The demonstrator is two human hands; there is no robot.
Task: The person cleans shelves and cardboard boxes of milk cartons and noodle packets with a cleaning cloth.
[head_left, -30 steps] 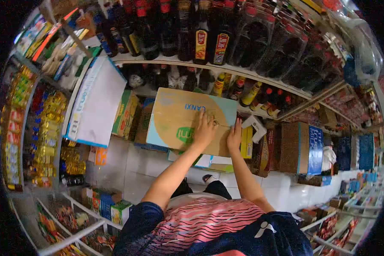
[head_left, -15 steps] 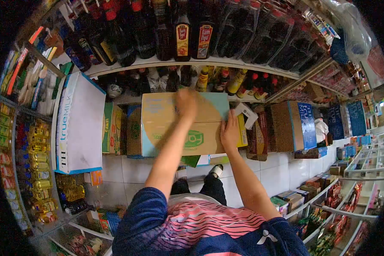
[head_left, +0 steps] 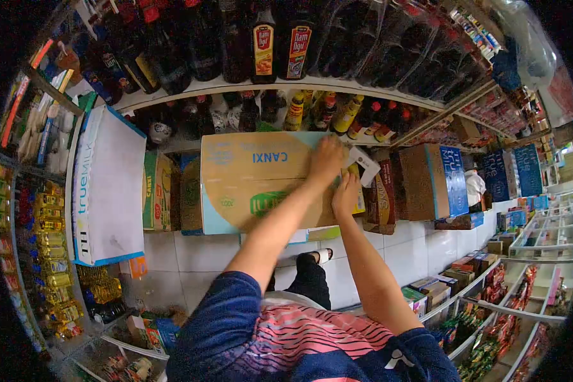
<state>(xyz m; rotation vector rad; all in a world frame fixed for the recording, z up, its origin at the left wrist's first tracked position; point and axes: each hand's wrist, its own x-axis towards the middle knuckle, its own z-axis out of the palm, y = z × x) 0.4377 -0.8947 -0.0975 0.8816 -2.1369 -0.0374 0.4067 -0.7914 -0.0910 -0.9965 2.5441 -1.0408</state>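
Spanning the top of the frame: store shelf [head_left: 235,87], dark bottles packed on it, more bottles on the level below. White tiled floor [head_left: 194,261] runs across the middle, below the boxes. White carton [head_left: 111,191], blue edges, "TH true MILK" on its side, stands at left of frame.

Printed cardboard box [head_left: 248,175] sits center frame, just below the lower bottle row. Brown top, pale blue corners, blue "CANXI" upside down, green logo near its lower edge. What carries it is hidden, can't tell. Brown carton [head_left: 420,184] with a blue face is right of center. Green and brown carton [head_left: 157,191] is left of the box, apart from it. Dark red box [head_left: 382,197] is just right of the hands.

Left hand [head_left: 328,159] is on the box's upper right corner, fingers bent and blurred; can't tell how far that grip is open or if it pinches anything. Right hand [head_left: 346,193] is lower, at the right edge of the box, fingers extended and close together; grip open, resting against the edge, not closed around anything. White cardboard piece [head_left: 367,169] lies just beside both, above a sliver of yellow box [head_left: 361,198]
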